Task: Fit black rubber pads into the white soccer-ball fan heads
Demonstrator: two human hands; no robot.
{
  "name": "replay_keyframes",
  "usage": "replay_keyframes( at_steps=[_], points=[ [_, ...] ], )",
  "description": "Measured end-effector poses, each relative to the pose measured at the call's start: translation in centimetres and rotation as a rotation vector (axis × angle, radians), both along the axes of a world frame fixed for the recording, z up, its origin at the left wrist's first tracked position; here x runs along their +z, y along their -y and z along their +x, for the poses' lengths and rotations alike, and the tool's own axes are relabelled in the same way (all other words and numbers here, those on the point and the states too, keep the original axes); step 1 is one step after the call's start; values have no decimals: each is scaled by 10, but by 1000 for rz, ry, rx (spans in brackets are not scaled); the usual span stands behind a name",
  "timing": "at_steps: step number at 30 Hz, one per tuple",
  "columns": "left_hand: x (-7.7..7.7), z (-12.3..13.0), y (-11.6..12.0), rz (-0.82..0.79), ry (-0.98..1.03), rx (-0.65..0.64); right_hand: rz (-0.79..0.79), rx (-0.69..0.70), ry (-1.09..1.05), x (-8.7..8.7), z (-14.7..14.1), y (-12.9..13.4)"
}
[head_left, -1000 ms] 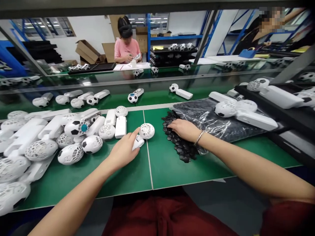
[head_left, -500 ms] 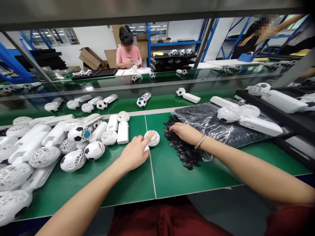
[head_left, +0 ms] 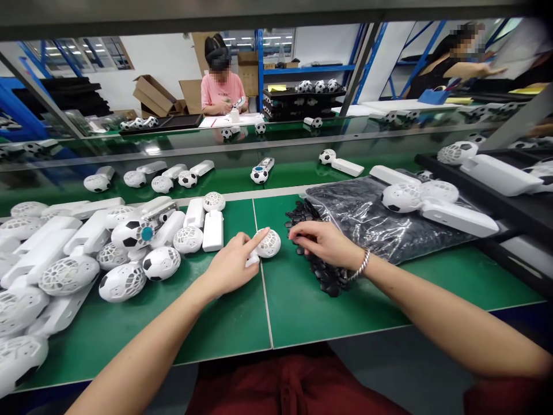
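My left hand is wrapped round the white handle of a football-shaped device. Its index finger lies along the white ball head, whose panel frame has open recesses on top. My right hand is closed in a pinch just right of that head, over the left side of a pile of small black pieces. Whatever its fingertips hold is too small or hidden to make out. Part of the pile lies beneath the right palm and wrist.
Many similar white devices are heaped at the left. A clear plastic bag of black pieces lies at the right, with devices on top. Behind runs a green conveyor belt carrying more devices. A co-worker sits across it.
My right hand has lifted from the black pile and moved slightly left, toward the ball head. My left hand keeps its hold. Devices on the belt have shifted right.
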State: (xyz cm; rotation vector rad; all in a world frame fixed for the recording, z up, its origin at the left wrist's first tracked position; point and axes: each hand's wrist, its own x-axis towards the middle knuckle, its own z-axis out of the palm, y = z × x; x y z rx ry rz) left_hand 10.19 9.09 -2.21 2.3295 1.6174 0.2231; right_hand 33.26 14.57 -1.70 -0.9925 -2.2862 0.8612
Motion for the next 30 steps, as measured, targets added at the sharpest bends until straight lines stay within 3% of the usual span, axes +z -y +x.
replay_keyframes(
  at_steps=[5, 11, 14, 20, 24, 30],
  points=[
    [-5, 0, 0, 22, 47, 12, 20, 47, -77, 0, -15, 5],
    [-7, 0, -1, 18, 120, 9, 393, 26, -77, -9, -17, 0],
    [-4, 0, -2, -17, 208, -9, 356, 13, -66, -10, -16, 1],
    [-2, 0, -7, -39, 303, -15, 138, 42, -84, -11, -19, 10],
    [-7, -1, -6, -4, 306, -18, 196, 94, -120, -15, -22, 14],
    [-8, 4, -6, 21, 328, 3, 154, 102, -106, -23, -28, 15]
  ],
)
